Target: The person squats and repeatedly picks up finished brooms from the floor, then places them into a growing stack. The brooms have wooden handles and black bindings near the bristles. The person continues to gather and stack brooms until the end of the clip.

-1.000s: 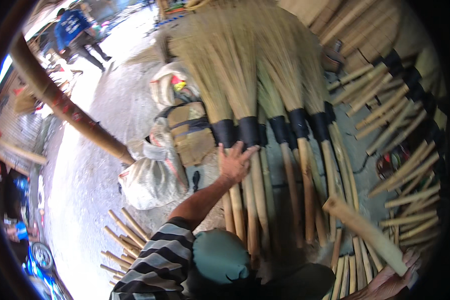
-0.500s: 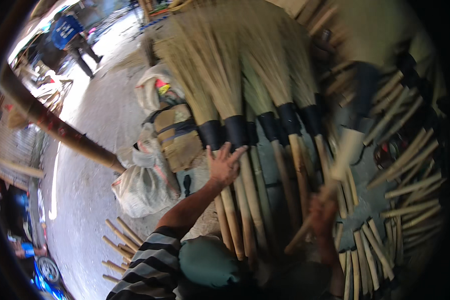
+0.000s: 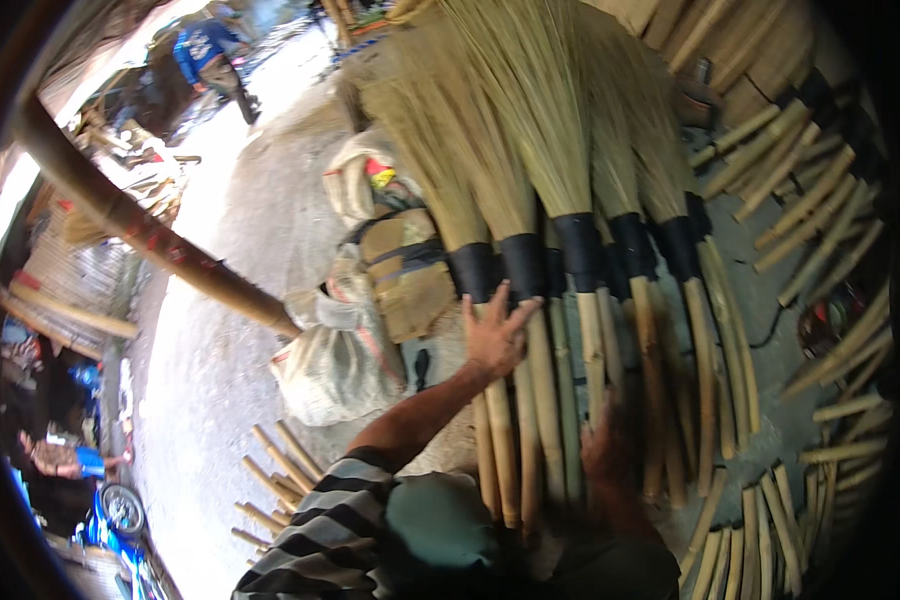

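Observation:
Several straw brooms lie side by side in a row, their bristles pointing away from me and their bamboo handles toward me. Black binding wraps each neck. My left hand (image 3: 497, 340) rests with spread fingers on the handles just below the bindings of the two leftmost brooms (image 3: 508, 215). Slightly blurred, my right hand (image 3: 606, 450) is closed around the lower handle of a broom (image 3: 560, 150) in the middle of the row. That broom lies on top of its neighbours, its bristles reaching the upper edge of the view.
More bamboo handles (image 3: 770, 520) with dark bindings lie piled at the right. White sacks (image 3: 340, 365) and a tan bundle (image 3: 405, 270) sit left of the brooms. A slanting bamboo pole (image 3: 170, 245) crosses the left. A person in blue (image 3: 208, 55) is far left.
My right hand has brought the broom from the right onto the middle of the row. My left hand stays on the left brooms. The view has shifted, so things appear farther right.

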Tool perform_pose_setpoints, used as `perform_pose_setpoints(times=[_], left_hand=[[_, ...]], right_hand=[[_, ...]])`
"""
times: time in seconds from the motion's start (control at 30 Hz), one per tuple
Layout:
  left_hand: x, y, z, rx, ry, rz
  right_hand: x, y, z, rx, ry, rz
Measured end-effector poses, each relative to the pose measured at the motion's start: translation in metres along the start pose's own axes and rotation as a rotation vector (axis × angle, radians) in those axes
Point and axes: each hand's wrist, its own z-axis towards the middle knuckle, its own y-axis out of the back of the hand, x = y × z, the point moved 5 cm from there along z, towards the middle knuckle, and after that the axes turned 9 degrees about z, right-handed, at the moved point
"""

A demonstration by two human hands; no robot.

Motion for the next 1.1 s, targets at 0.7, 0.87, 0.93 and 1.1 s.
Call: perform_pose_setpoints(times=[0.7,0.87,0.93,1.1], left_hand=[[-0.119,-0.034,0.003,-0.054,-0.675,-0.053],[-0.138,-0.008,-0.003,0.072,-0.556,0.045],[-0.151,0.004,-0.005,0.009,-0.583,0.017],[-0.165,0.002,-0.018,0.029,-0.599,-0.016]], right_hand=[[-0.051,0.021,-0.076,-0.071,-0.027,0.282],[-0.13,0.067,-0.224,-0.681,-0.649,0.986],[-0.167,0.067,-0.295,-1.123,-0.86,1.485],[-0.232,0.039,-0.442,-1.769,-1.166,1.906]])
